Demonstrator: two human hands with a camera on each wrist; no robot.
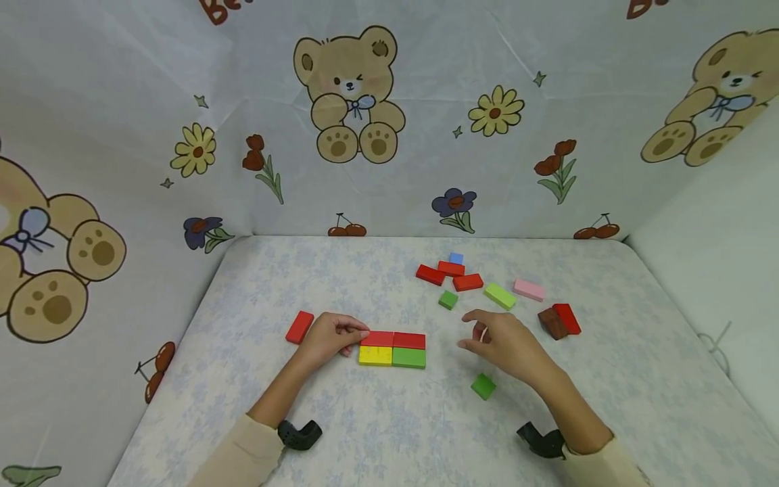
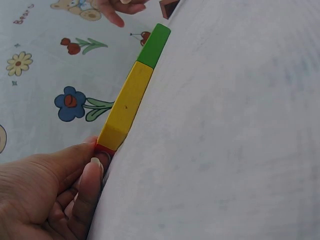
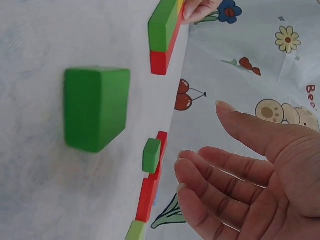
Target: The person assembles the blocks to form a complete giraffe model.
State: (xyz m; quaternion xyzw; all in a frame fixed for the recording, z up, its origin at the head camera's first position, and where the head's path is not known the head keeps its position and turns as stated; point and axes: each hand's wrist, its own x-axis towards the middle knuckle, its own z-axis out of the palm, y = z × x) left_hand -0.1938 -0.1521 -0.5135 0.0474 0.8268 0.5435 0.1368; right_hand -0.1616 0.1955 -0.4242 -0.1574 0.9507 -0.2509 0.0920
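Four flat blocks lie together as a rectangle: a left red block (image 1: 378, 339) and a right red block (image 1: 409, 341) at the back, a yellow block (image 1: 375, 356) and a green block (image 1: 409, 358) in front. My left hand (image 1: 328, 338) holds the left red block at its outer end, thumb and fingertips on it; most of that block is hidden behind the yellow one in the left wrist view. To the right, my right hand (image 1: 508, 341) hovers over the table with relaxed, parted fingers and nothing in it. A small green block (image 1: 483, 386) lies just below this hand.
A loose red block (image 1: 299, 327) lies beside my left hand. Farther back are several red blocks (image 1: 452, 269), a blue block (image 1: 456, 258), another small green block (image 1: 448, 299), a light green block (image 1: 500, 296) and a pink one (image 1: 529, 289). At right, a brown block (image 1: 552, 323) overlaps a red one (image 1: 567, 318).
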